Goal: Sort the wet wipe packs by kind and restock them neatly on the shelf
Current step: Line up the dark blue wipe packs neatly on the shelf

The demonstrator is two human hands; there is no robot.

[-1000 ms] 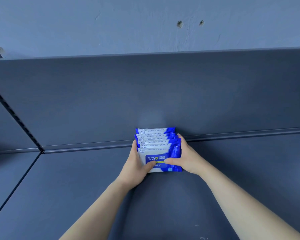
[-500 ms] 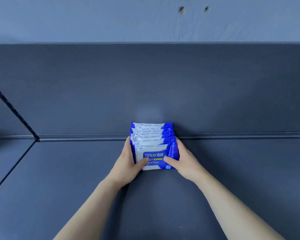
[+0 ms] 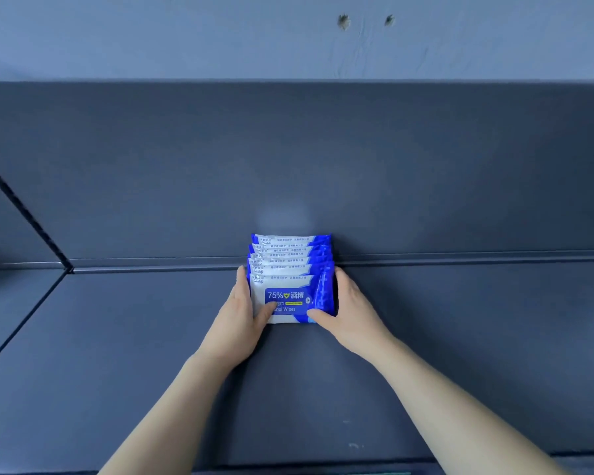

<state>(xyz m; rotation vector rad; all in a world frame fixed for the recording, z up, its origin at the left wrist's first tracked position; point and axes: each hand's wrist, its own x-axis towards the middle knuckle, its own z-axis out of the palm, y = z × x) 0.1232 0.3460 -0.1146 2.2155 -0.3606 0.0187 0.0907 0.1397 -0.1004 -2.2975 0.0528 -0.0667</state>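
Several blue and white alcohol wipe packs stand upright in one row on the dark shelf, the rear pack against the back panel. My left hand holds the row's left side, its thumb curled onto the front pack's label. On the right side, my right hand grips the row with its thumb on the front pack's lower right corner. All packs show the same 75% alcohol print.
The shelf's back panel rises behind the row, with a pale blue wall above it. A perforated upright divides off a neighbouring shelf bay at the left. The shelf's front edge runs along the bottom.
Both hands have stayed on the row of packs against the back panel. The left thumb has slid slightly along the front label. My view shifted a little.
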